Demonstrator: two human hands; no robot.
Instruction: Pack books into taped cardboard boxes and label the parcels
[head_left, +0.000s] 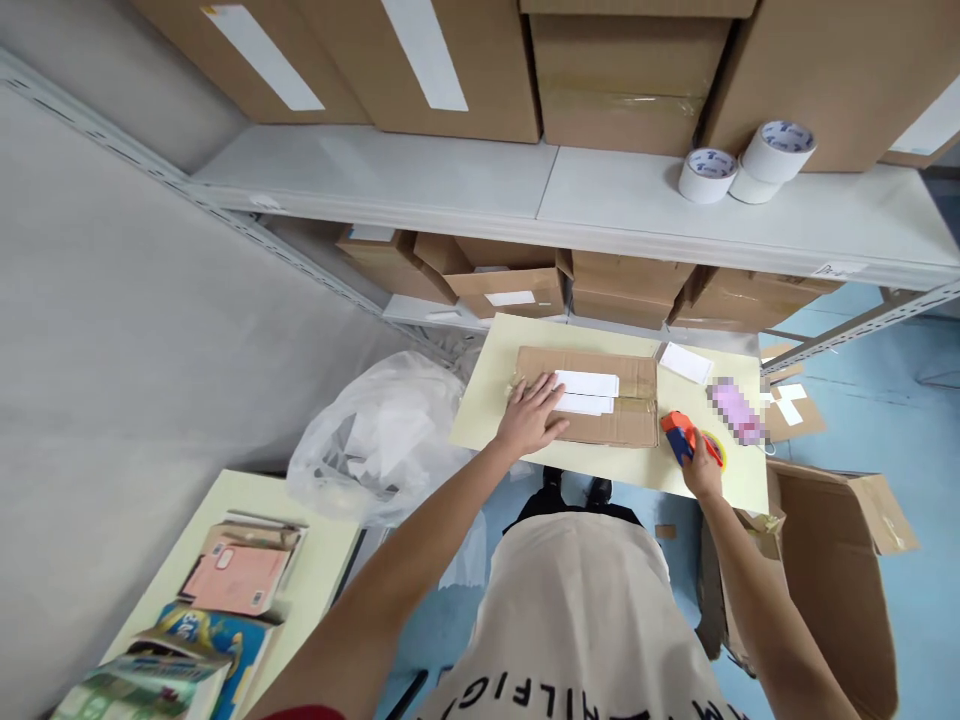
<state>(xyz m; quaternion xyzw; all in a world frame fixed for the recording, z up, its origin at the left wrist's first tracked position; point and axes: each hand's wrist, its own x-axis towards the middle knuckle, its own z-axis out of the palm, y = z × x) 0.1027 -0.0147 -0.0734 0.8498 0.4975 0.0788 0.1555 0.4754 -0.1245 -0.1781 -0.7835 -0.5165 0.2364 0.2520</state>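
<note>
A closed cardboard box (637, 428) lies on the pale yellow table (480, 415) in front of me. White paper strips (589, 384) are on its top. My left hand (529, 415) rests flat on the left part of the box, fingers spread, fingertips reaching the edge of the strips. Beyond the box's right end, my right hand (703, 468) grips an orange and blue tape dispenser (679, 435) low over the table. Part of the dispenser is hidden by that hand.
Shelves (450, 180) with boxes stand behind the table; tape rolls (707, 175) sit on one. A white card (686, 363) and a blurred pink item (735, 410) lie at the table's right. A plastic bag (382, 430) is left, an open carton (832, 590) right.
</note>
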